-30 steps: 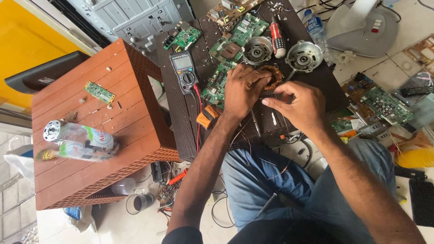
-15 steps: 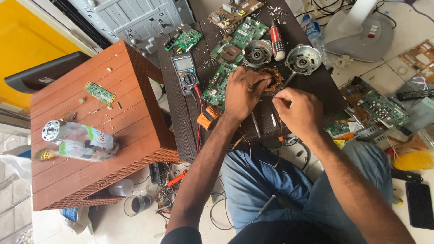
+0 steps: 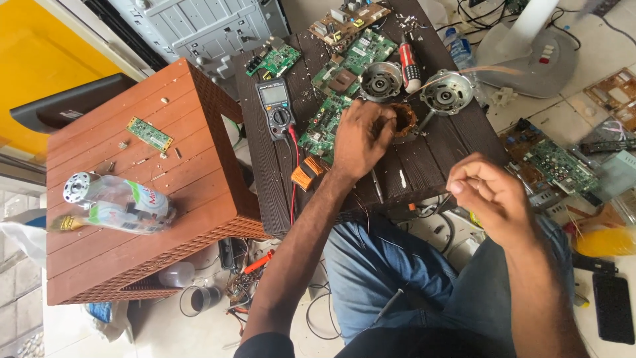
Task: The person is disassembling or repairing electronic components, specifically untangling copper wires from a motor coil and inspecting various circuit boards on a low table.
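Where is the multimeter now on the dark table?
The multimeter lies on the dark table's left part, left of the left hand, below a small green circuit board.

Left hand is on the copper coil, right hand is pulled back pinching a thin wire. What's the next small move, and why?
Probably keep drawing the wire straight out with the right hand while the left hand steadies the copper coil on the dark table. The right hand is off the table edge with fingers pinched, and the coil sits under the left fingers, so it seems braced.

An electronics repair workshop, worked at floor level. Green circuit boards (image 3: 361, 53) at twelve o'clock, a digital multimeter (image 3: 275, 108) at eleven and opened motor housings (image 3: 448, 93) at one crowd the dark bench (image 3: 437, 152). More boards (image 3: 560, 166) and cables litter the floor at three.
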